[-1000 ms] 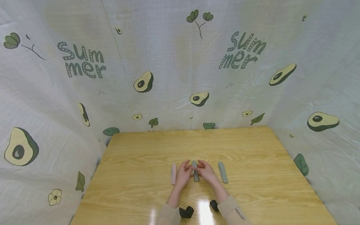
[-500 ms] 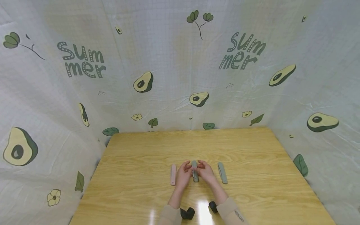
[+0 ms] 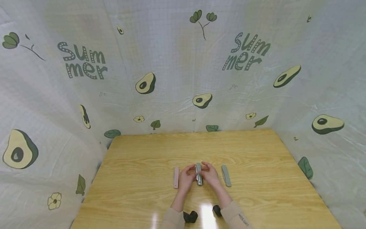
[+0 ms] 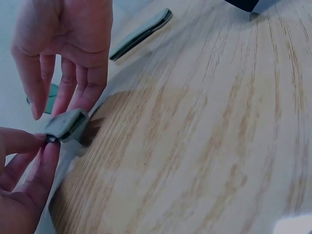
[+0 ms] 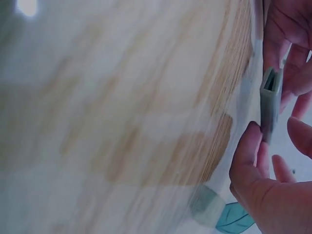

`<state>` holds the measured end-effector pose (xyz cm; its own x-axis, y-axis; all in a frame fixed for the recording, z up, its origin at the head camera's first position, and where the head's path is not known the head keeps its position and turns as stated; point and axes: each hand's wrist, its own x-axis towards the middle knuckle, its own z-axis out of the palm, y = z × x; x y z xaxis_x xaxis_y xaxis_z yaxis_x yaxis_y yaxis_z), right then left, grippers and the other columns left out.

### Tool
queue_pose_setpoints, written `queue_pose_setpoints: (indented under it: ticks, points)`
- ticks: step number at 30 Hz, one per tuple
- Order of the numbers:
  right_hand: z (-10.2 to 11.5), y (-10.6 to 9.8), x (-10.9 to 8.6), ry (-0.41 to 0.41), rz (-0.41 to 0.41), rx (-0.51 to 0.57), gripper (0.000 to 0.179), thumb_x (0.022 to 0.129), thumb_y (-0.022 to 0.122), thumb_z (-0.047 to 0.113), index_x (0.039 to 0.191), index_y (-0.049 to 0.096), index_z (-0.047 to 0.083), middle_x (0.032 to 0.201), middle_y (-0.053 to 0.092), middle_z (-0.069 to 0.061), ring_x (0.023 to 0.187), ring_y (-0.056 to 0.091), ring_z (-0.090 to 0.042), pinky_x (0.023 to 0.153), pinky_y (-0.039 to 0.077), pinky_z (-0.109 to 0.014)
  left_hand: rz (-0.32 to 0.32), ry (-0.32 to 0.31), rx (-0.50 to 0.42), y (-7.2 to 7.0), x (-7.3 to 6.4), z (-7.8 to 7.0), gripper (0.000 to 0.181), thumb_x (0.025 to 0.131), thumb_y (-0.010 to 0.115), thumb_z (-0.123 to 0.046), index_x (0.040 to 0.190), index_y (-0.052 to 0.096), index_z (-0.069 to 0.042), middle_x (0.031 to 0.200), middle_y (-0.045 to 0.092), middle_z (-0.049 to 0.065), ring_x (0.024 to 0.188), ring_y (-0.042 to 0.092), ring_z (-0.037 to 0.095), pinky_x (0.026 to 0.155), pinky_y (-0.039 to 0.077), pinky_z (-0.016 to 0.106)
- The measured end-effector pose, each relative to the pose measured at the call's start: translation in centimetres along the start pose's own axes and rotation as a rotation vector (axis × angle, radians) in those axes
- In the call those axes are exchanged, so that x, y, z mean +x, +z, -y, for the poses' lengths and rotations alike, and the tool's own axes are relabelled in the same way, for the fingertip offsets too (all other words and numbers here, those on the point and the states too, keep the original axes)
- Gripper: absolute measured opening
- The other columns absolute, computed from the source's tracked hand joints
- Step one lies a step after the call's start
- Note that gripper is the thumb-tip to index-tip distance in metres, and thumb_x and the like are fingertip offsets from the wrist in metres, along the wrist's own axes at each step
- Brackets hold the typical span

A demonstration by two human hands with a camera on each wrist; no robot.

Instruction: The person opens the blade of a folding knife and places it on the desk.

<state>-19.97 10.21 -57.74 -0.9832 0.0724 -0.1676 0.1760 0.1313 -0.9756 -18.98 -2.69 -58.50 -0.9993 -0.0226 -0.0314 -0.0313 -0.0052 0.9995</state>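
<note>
Between both hands, a grey-green folding knife [image 3: 199,182] is held up off the wooden table, its length running away from me in the head view. My left hand [image 3: 186,178] pinches a thin, dark part at the knife's left side; the left wrist view shows thumb and finger meeting there beside the handle [image 4: 70,124]. My right hand [image 3: 210,175] holds the handle from the right with its fingertips. In the right wrist view, the slotted end of the handle [image 5: 271,92] faces the camera, and the fingers partly cover the rest.
Left of the hands lies a pink folding knife [image 3: 176,178], and to the right a second green one [image 3: 226,176]. Black wrist devices [image 3: 190,217] sit by the sleeves. Printed cloth [image 3: 171,105] surrounds the wooden table [image 3: 137,178] at back and sides.
The knife in my hands has turned a little and shifted slightly right, with its face catching more light. Both hands keep their hold; the two other knives lie still.
</note>
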Motion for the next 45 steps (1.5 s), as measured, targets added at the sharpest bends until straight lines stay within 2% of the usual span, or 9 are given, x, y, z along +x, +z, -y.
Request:
queue_pose_setpoints:
  ticks: [4,6,8,10,13,19,24,35,45]
  points:
    - [-0.1,-0.2,-0.1,-0.03,0.013,-0.006,0.055,0.079,0.066,-0.008,0.132,0.05,-0.011,0.112,0.056,-0.029,0.091,0.06,-0.027,0.073,0.059,-0.034,0.024,0.009,0.005,-0.2,-1.0,-2.3,0.04,0.082,0.061,0.016,0.122,0.057,0.016,0.115,0.06,0.035,0.09,0.065,0.043,0.073,0.062,0.048]
    - [0.0,-0.3,-0.1,-0.048,0.021,-0.01,0.054,0.08,0.066,-0.008,0.132,0.051,-0.01,0.112,0.057,-0.029,0.094,0.061,-0.029,0.074,0.059,-0.035,0.037,0.005,-0.013,-0.3,-0.8,-1.9,0.042,0.082,0.063,0.013,0.124,0.057,0.014,0.114,0.062,0.033,0.093,0.066,0.04,0.074,0.062,0.044]
    - [0.1,-0.5,-0.1,-0.06,0.036,-0.004,0.053,0.08,0.067,-0.007,0.131,0.052,-0.009,0.113,0.058,-0.028,0.096,0.061,-0.029,0.076,0.059,-0.035,0.052,0.021,-0.031,-0.5,-0.3,-1.0,0.042,0.082,0.064,0.011,0.124,0.058,0.012,0.107,0.065,0.028,0.089,0.068,0.032,0.072,0.062,0.038]
    - [0.3,-0.7,-0.1,-0.079,0.07,0.008,0.053,0.081,0.067,-0.007,0.132,0.051,-0.009,0.112,0.059,-0.029,0.095,0.062,-0.028,0.076,0.059,-0.034,0.073,0.068,-0.037,-0.7,0.3,0.2,0.04,0.083,0.065,0.008,0.122,0.06,0.01,0.1,0.069,0.022,0.084,0.069,0.025,0.067,0.062,0.031]
    - [0.7,-1.2,-0.2,-0.091,0.144,0.041,0.052,0.084,0.067,-0.005,0.134,0.049,-0.009,0.11,0.061,-0.027,0.093,0.064,-0.023,0.076,0.059,-0.032,0.107,0.079,-0.058,-1.0,0.4,0.1,0.036,0.085,0.067,0.003,0.12,0.063,0.008,0.093,0.07,0.013,0.078,0.068,0.016,0.065,0.062,0.029]
    - [1.3,-2.3,-0.4,-0.084,0.303,0.074,0.054,0.092,0.062,0.001,0.14,0.041,-0.009,0.107,0.061,-0.021,0.089,0.064,-0.019,0.076,0.06,-0.033,0.15,-0.06,-0.066,-1.4,0.7,-1.1,0.034,0.088,0.065,0.001,0.121,0.062,0.01,0.095,0.068,0.015,0.079,0.067,0.017,0.071,0.063,0.039]
    - [1.7,-2.9,-0.5,-0.089,0.369,0.065,0.056,0.093,0.061,0.004,0.142,0.039,-0.007,0.106,0.059,-0.017,0.087,0.061,-0.018,0.074,0.058,-0.034,0.177,-0.081,-0.077,-1.6,0.7,-1.8,0.034,0.089,0.062,0.004,0.122,0.06,0.012,0.09,0.066,0.011,0.076,0.065,0.015,0.076,0.061,0.049]
    - [2.1,-3.4,-0.6,-0.091,0.422,0.039,0.058,0.094,0.059,0.004,0.147,0.035,-0.004,0.107,0.056,-0.018,0.086,0.06,-0.018,0.07,0.06,-0.044,0.197,-0.08,-0.019,-1.9,0.5,-2.3,0.037,0.086,0.059,0.005,0.123,0.061,0.008,0.083,0.061,0.006,0.074,0.06,0.015,0.074,0.061,0.052]
    - [2.1,-3.5,-0.6,-0.092,0.414,0.04,0.056,0.094,0.06,0.005,0.145,0.038,-0.003,0.103,0.055,-0.013,0.084,0.06,-0.018,0.07,0.061,-0.044,0.204,-0.112,-0.045,-1.9,0.5,-2.5,0.037,0.09,0.063,-0.001,0.126,0.06,0.005,0.086,0.059,0.004,0.072,0.06,0.014,0.075,0.061,0.049]
